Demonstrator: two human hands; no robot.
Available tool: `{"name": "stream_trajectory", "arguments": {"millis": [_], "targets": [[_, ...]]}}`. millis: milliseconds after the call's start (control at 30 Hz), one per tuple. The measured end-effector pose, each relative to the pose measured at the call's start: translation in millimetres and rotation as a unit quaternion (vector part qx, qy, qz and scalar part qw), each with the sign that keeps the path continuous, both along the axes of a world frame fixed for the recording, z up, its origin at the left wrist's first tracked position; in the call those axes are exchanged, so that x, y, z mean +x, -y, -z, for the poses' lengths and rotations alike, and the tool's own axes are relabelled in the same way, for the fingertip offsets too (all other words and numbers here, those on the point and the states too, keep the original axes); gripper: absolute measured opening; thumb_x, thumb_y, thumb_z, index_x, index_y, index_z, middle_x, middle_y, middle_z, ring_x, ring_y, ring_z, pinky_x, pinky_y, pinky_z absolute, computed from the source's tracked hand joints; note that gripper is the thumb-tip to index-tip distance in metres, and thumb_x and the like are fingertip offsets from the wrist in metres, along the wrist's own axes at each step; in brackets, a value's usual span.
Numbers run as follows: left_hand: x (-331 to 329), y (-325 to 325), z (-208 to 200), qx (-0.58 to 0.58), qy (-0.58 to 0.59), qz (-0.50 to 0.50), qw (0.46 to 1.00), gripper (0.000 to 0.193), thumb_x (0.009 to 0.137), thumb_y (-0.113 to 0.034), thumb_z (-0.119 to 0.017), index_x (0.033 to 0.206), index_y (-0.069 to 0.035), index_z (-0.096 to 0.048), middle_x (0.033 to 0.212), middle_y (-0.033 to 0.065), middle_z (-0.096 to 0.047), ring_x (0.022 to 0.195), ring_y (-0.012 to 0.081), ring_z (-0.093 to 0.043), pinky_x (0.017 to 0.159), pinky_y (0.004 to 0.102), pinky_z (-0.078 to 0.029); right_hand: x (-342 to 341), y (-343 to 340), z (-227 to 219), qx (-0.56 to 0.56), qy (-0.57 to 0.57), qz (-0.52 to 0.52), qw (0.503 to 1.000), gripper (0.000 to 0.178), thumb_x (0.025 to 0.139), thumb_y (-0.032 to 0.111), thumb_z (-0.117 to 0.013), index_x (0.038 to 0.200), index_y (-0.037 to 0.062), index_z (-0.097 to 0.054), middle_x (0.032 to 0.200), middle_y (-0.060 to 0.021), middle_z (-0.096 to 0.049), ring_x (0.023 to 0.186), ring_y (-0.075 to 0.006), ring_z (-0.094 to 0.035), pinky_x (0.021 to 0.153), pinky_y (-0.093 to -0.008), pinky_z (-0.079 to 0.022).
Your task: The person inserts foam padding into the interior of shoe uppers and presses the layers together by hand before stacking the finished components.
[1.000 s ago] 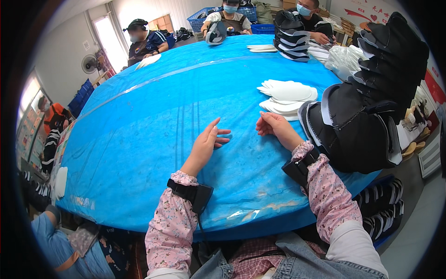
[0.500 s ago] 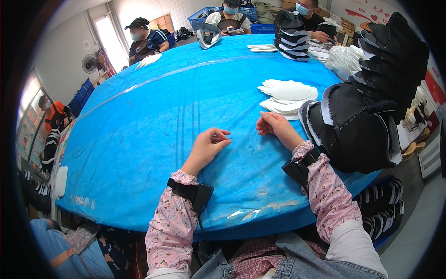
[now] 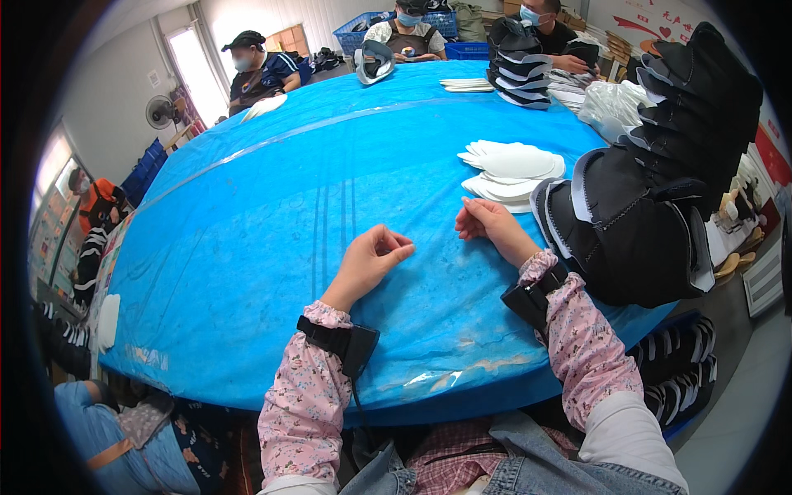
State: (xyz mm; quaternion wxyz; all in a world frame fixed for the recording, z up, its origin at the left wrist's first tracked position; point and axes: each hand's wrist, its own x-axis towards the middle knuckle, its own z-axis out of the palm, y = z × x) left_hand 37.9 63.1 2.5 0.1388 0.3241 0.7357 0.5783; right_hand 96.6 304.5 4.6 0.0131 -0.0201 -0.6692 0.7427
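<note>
Both hands hover above a blue-covered table [image 3: 247, 280], apart from each other. My left hand [image 3: 369, 262] has its fingers curled in and the thumb against the forefinger; nothing shows in it. My right hand [image 3: 495, 227] is loosely closed, fingertips drooping, also with nothing visible in it. Just beyond the right hand lie white, sole-shaped insoles [image 3: 516, 163] in two fanned piles. To its right, black shoe uppers [image 3: 631, 235] with white lining are nested in a long stack that rises toward the far right. Each wrist carries a black strapped device.
Across the table stand more stacked uppers [image 3: 521, 70], a flat insole pile [image 3: 466, 85] and a single upper [image 3: 374, 62]. A clear plastic bag [image 3: 612, 109] sits by the right edge. Several masked people work around the table. More uppers [image 3: 681, 371] fill a crate below right.
My left hand's thumb and fingers have drawn closer together. My right hand stays put. The single upper at the far side has shifted slightly right, and a person at far right has leaned a little.
</note>
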Motion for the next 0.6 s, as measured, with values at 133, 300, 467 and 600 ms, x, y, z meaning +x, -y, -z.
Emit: {"name": "stream_trajectory", "arguments": {"millis": [133, 300, 467, 600], "targets": [[-8, 2, 6, 0.004, 0.022, -0.003, 1.0, 0.05, 0.094, -0.037, -0.044, 0.062, -0.001, -0.055, 0.094, 0.011, -0.066, 0.085, 0.0148, -0.06, 0.076, 0.0275, -0.046, 0, -1, 0, 0.0, -0.002, -0.006, 1.0, 0.034, 0.094, 0.034, -0.047, 0.084, 0.0035, -0.058, 0.079, -0.0063, -0.061, 0.07, -0.0126, -0.06, 0.068, -0.0246, -0.049], [-7, -2, 4, -0.006, 0.063, -0.001, 0.998, 0.053, 0.096, -0.041, -0.04, 0.071, 0.0, -0.063, 0.09, 0.0093, -0.067, 0.082, 0.014, -0.06, 0.073, 0.026, -0.046, 54, 4, -18, 0.147, -0.112, 0.004, 0.983, 0.028, 0.093, 0.028, -0.049, 0.09, 0.0015, -0.057, 0.085, -0.0039, -0.06, 0.075, -0.0117, -0.057, 0.069, -0.0251, -0.046], [-11, 5, 21, -0.012, 0.022, -0.04, 0.999, 0.046, 0.095, -0.038, -0.042, 0.083, -0.001, -0.067, 0.087, 0.0068, -0.067, 0.079, 0.0119, -0.06, 0.071, 0.0248, -0.046, 217, -33, -57, 0.289, -0.045, 0.028, 0.956, 0.018, 0.087, 0.02, -0.06, 0.089, 0.0021, -0.06, 0.079, -0.0036, -0.056, 0.073, -0.0107, -0.054, 0.068, -0.0234, -0.043], [-14, 2, 12, -0.06, 0.015, -0.087, 0.994, 0.042, 0.094, -0.035, -0.045, 0.082, -0.002, -0.066, 0.083, 0.0054, -0.066, 0.076, 0.0112, -0.06, 0.068, 0.0247, -0.047, 317, -97, -41, 0.416, 0.103, 0.269, 0.862, 0.035, 0.077, 0.023, -0.071, 0.1, 0.0003, -0.058, 0.099, -0.0092, -0.06, 0.091, -0.0185, -0.057, 0.078, -0.0303, -0.045]]}}
